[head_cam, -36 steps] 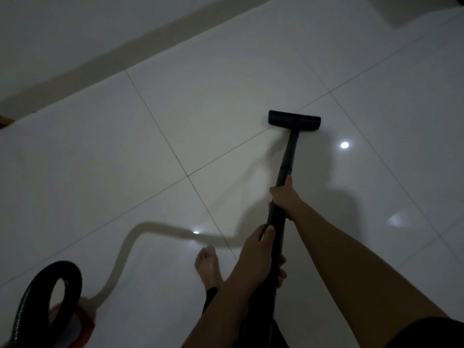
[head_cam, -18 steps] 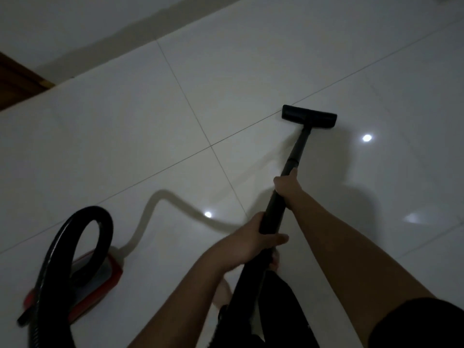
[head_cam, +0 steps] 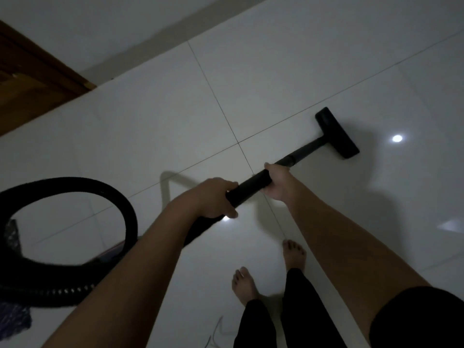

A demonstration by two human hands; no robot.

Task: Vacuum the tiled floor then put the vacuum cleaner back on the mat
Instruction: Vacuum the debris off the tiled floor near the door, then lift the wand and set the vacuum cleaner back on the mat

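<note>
Vacuum tube (head_cam: 253,185), floor nozzle (head_cam: 336,133), hose (head_cam: 75,185): all black, hose ribbed. Floor tiles (head_cam: 150,126) glossy off-white, thin dark grout lines in a grid. Door (head_cam: 30,91) brown wood. Trousers (head_cam: 301,310) and sleeve (head_cam: 421,320) black. Wall (head_cam: 100,21) pale grey-white.

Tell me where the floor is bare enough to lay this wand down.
Bare tiles lie between the floor head and the wall, and right of the right hand gripping the wand. Crowded: lower left, where the hose loops, and around the feet, beside a thin cord.
</note>
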